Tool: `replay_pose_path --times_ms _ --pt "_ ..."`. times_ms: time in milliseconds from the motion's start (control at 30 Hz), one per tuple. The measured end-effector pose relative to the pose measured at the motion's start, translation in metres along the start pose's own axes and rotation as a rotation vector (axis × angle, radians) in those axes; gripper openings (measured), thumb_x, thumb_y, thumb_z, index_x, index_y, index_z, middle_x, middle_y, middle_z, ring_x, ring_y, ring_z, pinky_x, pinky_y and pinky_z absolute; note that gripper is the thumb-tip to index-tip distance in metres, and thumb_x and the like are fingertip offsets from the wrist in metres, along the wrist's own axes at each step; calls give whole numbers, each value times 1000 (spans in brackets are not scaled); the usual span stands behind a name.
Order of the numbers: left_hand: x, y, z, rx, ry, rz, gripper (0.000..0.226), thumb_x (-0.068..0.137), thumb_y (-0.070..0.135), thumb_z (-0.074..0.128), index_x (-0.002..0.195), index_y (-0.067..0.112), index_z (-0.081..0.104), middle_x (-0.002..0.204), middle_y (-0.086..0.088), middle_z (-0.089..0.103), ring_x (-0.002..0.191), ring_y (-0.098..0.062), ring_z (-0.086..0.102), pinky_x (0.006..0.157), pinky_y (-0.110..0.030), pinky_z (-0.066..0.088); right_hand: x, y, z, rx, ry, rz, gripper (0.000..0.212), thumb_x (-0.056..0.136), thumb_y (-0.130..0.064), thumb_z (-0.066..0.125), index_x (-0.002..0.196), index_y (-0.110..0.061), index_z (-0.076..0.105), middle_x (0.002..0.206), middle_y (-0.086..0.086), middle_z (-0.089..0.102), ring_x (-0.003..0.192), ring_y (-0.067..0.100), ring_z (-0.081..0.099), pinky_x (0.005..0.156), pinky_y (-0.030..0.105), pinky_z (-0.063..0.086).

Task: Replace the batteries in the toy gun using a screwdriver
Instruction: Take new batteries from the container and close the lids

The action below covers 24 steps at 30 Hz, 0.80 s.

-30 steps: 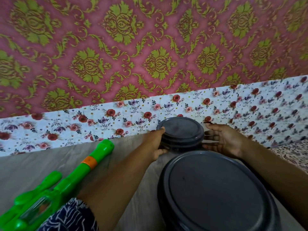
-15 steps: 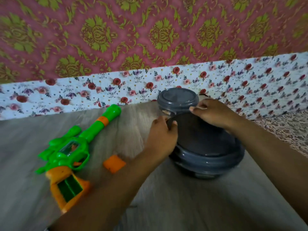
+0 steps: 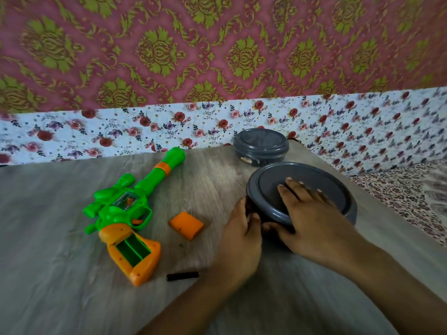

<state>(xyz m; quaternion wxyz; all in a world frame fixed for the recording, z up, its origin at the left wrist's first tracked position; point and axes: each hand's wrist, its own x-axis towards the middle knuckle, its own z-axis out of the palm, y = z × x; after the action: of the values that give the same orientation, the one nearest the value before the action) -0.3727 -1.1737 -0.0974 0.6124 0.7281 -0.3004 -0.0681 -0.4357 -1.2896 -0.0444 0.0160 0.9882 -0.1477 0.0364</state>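
Observation:
A green and orange toy gun (image 3: 130, 209) lies on the wooden table, its grip compartment uncovered and showing a green inside. Its orange battery cover (image 3: 186, 225) lies loose to the right of it. A small dark stick-like object (image 3: 182, 276) rests nearer me, below the cover. A large round grey container (image 3: 338, 189) with a lid stands at the right. My left hand (image 3: 242, 240) grips its near-left rim. My right hand (image 3: 312, 213) lies flat on the lid with the thumb under the rim. What is inside stays hidden.
A smaller grey lidded container (image 3: 261, 146) stands behind the large one, near the table's far edge. A floral cloth (image 3: 121, 131) runs along the back and right side. The table edge falls off at the right, beside a patterned fabric (image 3: 411, 197).
My view has dropped and pulled back, so the gun, cover and dark stick now show fully. Both hands left the small container and moved onto the large one's lid and rim.

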Motion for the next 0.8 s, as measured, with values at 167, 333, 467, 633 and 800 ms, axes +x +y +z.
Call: replay_pose_path --times_ms 167,333,467,633,800 --pt "-8 -9 0 110 41 75 32 100 18 37 130 27 42 119 27 48 103 29 41 87 7 26 -4 -3 12 -95 91 7 78 73 -62 30 122 -6 55 123 17 61 110 36 60 88 55 47" --pt "-11 -13 0 227 18 68 47 100 20 36 145 12 29 146 1 41 122 3 38 90 10 18 -9 -6 14 -129 122 3 66 81 -53 31 117 -4 58 117 18 64 105 37 63 85 54 51" --pt "-13 -9 1 234 -50 73 54 100 26 33 149 12 16 154 -1 27 135 -6 31 93 10 13 -9 -6 16 -129 145 13 64 80 -50 33 113 -2 59 116 20 65 102 39 64 83 55 52" --pt "-19 -7 2 452 -318 100 87 90 55 27 144 7 -21 158 -7 -17 147 -17 -2 117 -27 14 -8 -4 17 -119 140 22 77 91 -58 14 110 0 60 113 21 66 98 40 65 80 52 52" --pt "-19 -11 9 545 -350 90 123 59 82 35 147 14 -18 153 -8 -31 145 -18 -17 119 -32 11 -7 -5 16 -119 161 16 79 90 -60 13 109 0 61 113 22 66 98 39 65 80 52 52"
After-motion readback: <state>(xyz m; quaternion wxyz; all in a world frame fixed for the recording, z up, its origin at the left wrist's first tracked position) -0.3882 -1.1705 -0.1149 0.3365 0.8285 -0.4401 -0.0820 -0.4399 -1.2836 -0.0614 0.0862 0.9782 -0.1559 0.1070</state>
